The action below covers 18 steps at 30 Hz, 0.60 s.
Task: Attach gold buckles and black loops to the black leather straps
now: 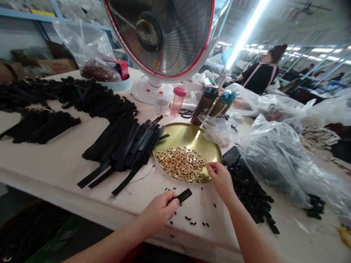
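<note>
My left hand (160, 210) is closed around a short black strap (184, 195) whose end sticks out to the right, just above the table's front edge. My right hand (221, 178) reaches to the near rim of a round gold tray (190, 134), its fingers pinched at the heap of small gold buckles (181, 163) lying in it. Whether a buckle is between the fingers I cannot see. A fan of long black straps (126, 147) lies left of the tray.
A pile of small black pieces (249, 190) lies right of my right hand, beside clear plastic bags (284, 161). A round heater (162, 31), bottles (205, 105) and a pink cup (178, 100) stand behind the tray. More black straps (46, 98) cover the left. A person (261, 73) sits far off.
</note>
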Each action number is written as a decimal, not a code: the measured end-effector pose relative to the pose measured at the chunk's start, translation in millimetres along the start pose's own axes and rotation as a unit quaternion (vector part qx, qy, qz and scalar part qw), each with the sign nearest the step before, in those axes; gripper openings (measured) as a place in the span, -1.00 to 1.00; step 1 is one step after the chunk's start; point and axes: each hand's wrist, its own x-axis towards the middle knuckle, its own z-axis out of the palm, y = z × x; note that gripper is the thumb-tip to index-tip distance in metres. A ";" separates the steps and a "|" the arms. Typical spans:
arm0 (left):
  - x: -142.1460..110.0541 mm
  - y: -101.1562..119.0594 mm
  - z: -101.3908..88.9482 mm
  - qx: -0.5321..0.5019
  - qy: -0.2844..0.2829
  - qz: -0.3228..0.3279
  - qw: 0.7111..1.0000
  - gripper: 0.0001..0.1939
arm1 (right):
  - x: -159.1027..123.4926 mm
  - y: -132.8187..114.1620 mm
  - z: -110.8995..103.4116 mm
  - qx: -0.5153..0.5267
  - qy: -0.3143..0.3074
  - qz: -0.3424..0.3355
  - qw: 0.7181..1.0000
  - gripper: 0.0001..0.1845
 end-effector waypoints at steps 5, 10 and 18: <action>-0.5 0.5 -1.5 0.027 0.011 -0.002 1.000 -0.80 | 38.2 0.9 17.7 -0.033 -0.016 0.019 0.999 -0.91; -4.2 -0.5 -4.1 0.066 0.009 0.009 0.998 -0.79 | 21.7 1.5 10.9 0.009 -0.042 0.026 0.999 -0.93; -3.7 11.9 0.1 -0.027 0.064 0.063 0.996 -0.80 | -60.4 -45.6 -11.8 0.412 -0.145 0.156 0.886 -0.75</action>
